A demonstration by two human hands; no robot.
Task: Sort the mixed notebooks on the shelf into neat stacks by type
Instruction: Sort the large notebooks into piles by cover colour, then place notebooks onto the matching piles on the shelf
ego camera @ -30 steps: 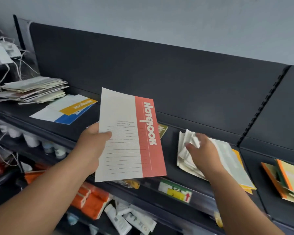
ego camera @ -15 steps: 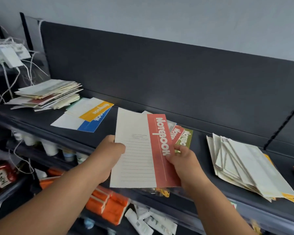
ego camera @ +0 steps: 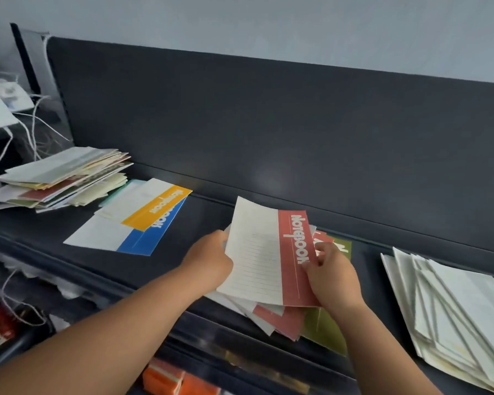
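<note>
- The left grip [ego camera: 211, 260] and right grip [ego camera: 334, 277] pinch opposite edges of a red notebook [ego camera: 257, 252] above the red pile [ego camera: 280, 320].
- The far-left heap [ego camera: 63, 178] and right stack [ego camera: 454, 309] look unsorted; sorting seems partway.

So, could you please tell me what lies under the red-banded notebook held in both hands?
Beneath the red-banded white paper notebook sits a fanned pile: a lower red-banded notebook and an olive-green notebook peek out at its near edge. The pile's middle and count are covered.

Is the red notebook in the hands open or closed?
Closed: the red notebook shows only its cover, no pages spread; left hand and right hand grip its sides.
</note>
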